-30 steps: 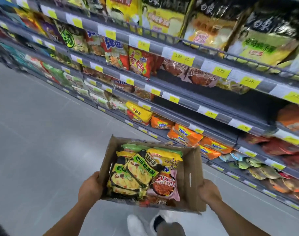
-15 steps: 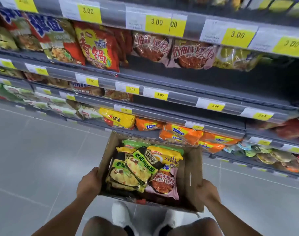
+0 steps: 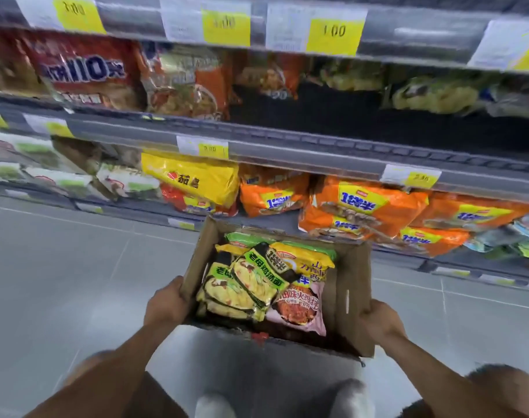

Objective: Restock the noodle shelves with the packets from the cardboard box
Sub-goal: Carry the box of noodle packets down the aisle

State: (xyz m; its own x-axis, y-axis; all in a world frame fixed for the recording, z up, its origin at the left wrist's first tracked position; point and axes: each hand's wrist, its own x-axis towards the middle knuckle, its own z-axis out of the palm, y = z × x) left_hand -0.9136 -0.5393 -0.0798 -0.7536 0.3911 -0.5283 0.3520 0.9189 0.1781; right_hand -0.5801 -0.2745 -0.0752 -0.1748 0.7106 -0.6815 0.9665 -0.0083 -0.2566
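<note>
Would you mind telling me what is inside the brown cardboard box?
The brown cardboard box holds yellow-and-black noodle packets, a pink packet and a yellow packet over a green one. Whatever lies beneath them is hidden.

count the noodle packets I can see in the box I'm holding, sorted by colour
Showing on top of the cardboard box; more may lie hidden underneath.
Yellow with black and green banner: 2
Yellow and orange: 1
Green: 1
Pink: 1
Total: 5
</note>
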